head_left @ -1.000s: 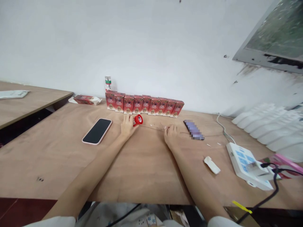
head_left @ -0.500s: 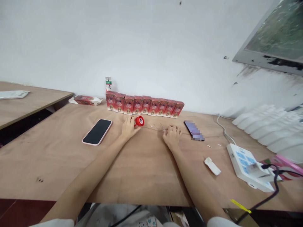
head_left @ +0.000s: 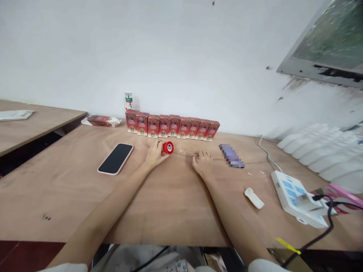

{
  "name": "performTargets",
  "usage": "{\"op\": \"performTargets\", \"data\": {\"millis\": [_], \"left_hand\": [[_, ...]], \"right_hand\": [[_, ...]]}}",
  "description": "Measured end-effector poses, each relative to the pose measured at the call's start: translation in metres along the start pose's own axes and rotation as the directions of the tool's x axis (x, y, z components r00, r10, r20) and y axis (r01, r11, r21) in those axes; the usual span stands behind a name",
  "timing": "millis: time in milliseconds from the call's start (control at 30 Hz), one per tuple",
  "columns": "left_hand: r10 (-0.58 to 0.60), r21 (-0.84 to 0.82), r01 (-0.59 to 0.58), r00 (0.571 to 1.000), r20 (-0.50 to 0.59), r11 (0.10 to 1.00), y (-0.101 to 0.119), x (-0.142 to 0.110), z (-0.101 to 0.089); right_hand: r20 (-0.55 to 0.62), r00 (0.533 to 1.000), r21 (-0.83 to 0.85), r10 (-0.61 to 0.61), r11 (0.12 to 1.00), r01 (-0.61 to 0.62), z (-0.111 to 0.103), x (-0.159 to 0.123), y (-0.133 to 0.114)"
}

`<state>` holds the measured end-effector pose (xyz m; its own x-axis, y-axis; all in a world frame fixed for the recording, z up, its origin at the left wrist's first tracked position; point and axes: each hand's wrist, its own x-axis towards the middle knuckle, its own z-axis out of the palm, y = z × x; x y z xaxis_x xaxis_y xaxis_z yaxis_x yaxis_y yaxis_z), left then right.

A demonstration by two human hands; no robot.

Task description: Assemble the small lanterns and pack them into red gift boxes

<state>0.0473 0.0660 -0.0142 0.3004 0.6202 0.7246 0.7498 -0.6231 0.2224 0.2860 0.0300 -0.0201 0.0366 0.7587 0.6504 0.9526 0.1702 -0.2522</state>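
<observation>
My left hand (head_left: 154, 154) is closed around a small red cylinder (head_left: 168, 147), whose round end with a pale, dark-marked centre faces me. What the cylinder is, I cannot tell. My right hand (head_left: 203, 164) rests on the table to the right of it, fingers bent and together. Small thin clear bits (head_left: 194, 153) lie by its thumb and fingertips; whether something is pinched there is too small to make out. Beyond both hands stands a row of several red printed boxes (head_left: 165, 126), side by side near the wall.
A pink-edged phone (head_left: 115, 159) lies on the left and a second phone (head_left: 231, 155) on the right. Nearby are a crumpled white piece (head_left: 254, 198) and a white power strip (head_left: 295, 198) with cables. An opened red box (head_left: 102, 121) and a bottle (head_left: 128, 100) stand farther back.
My right hand has slid slightly left, closer to the red cylinder. The cylinder's round end has turned a little more towards me in my left hand.
</observation>
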Motion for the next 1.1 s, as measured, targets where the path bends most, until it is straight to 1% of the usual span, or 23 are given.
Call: {"op": "performTargets", "data": {"millis": [67, 167, 267, 333, 467, 667, 900, 1100], "left_hand": [[0.048, -0.024, -0.047, 0.998, 0.033, 0.999, 0.001, 0.001, 0.0], [0.124, -0.054, -0.119, 0.988, 0.094, 0.991, 0.004, 0.002, 0.0], [0.179, -0.069, -0.17, 0.973, 0.144, 0.983, 0.007, 0.002, -0.001], [0.201, -0.07, -0.192, 0.965, 0.166, 0.979, 0.009, 0.002, -0.002], [0.223, -0.06, -0.215, 0.958, 0.183, 0.975, 0.011, 0.002, -0.002], [0.243, -0.045, -0.238, 0.953, 0.182, 0.97, 0.011, 0.001, -0.002], [0.241, -0.029, -0.24, 0.956, 0.169, 0.97, 0.015, 0.0, 0.0], [0.225, 0.009, -0.23, 0.96, 0.168, 0.973, 0.017, -0.001, 0.006]], "right_hand": [[-0.026, 0.998, 0.056, -0.048, 0.997, 0.05, -0.001, -0.001, -0.01], [-0.043, 0.989, 0.134, -0.144, 0.98, 0.149, 0.001, -0.006, -0.03], [-0.074, 0.97, 0.255, -0.231, 0.936, 0.242, 0.006, -0.011, -0.048], [-0.099, 0.963, 0.341, -0.25, 0.901, 0.269, 0.009, -0.013, -0.054], [-0.109, 0.968, 0.396, -0.227, 0.883, 0.252, 0.009, -0.014, -0.055], [-0.104, 0.985, 0.531, -0.14, 0.83, 0.174, 0.007, -0.015, -0.057], [-0.084, 0.99, 0.531, -0.113, 0.836, 0.14, 0.008, -0.014, -0.056], [-0.053, 0.996, 0.49, -0.067, 0.868, 0.085, 0.015, -0.014, -0.052]]}}
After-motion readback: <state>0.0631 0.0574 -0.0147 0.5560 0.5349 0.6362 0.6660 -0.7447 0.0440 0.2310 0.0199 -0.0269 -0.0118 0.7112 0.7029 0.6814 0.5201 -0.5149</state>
